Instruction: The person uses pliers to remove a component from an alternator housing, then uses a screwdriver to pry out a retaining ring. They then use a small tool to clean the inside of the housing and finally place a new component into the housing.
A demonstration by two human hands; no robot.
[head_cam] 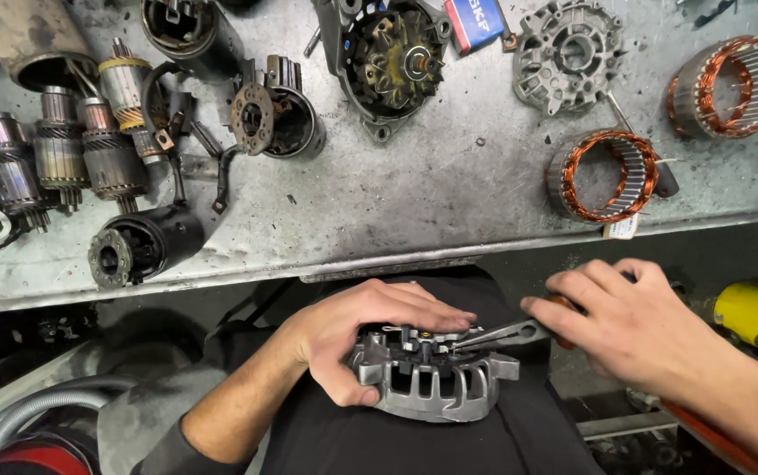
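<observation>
Left hand [357, 339] clamps alternator housing [436, 378] on lap, right hand [630, 325] grips pliers [498, 334] (slip risk: unsupported part, fingers close).

Top of the table, just right of centre — a small cardboard box [476, 23], flat and rectangular, lies tilted, blue with a red band along one side and pale lettering across the blue face. It sits between two grey metal housings at the far edge. Lower down, at the table's near edge, a small pale paper tag [623, 228] hangs just below a copper-wound ring — whitish, roughly rectangular, its print too small to make out. No screens in sight.
</observation>
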